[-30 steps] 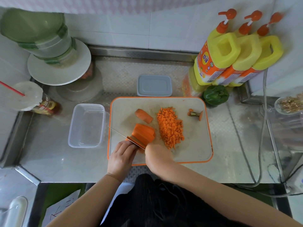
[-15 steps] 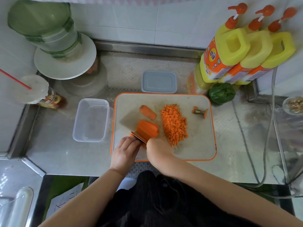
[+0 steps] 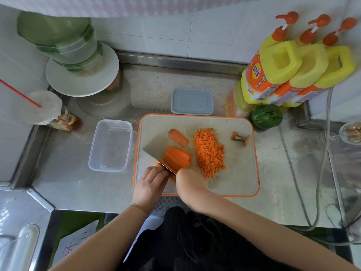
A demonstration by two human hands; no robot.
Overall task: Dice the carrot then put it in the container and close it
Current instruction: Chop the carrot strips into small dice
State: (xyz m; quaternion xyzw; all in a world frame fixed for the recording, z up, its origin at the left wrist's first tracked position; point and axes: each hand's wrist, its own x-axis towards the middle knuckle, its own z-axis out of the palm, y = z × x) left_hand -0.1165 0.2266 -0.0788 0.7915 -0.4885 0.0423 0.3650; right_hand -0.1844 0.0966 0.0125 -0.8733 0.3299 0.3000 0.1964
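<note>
- Right hand [image 3: 188, 181] grip: fingers are hidden under the back of the hand; it sits at the handle end of the knife [image 3: 156, 147], so I judge it wrapped round the handle, which is itself out of sight.
- Left hand [image 3: 151, 181] grip: fingers curled down onto the near end of the stacked carrot slices [image 3: 176, 159], pinning them just beside the blade.
- The blade lies broad and tilted, its edge meeting the near end of the stack; a thin orange sliver shows at the edge.
- Step in hand, as I judge it: dicing, stage of cutting slabs into sticks. Container and lid not yet in use.
- Next move calls for short, even cuts across the stack, left fingertips tucked back from the edge, stack kept square so it does not slide.
- Cutting board [image 3: 240, 180], orange-rimmed, is the landmark. On it: stack at near-left; uncut carrot chunk [image 3: 178, 136] just beyond the stack; diced pile [image 3: 210, 151] right of the stack, small, fairly even cubes; stem trimmings [image 3: 240, 137] at far-right.
- Clear container [image 3: 110, 145] stands on the bench just left of the board, nothing in it.
- Grey lid [image 3: 192, 101] lies flat just beyond the board's far edge.
</note>
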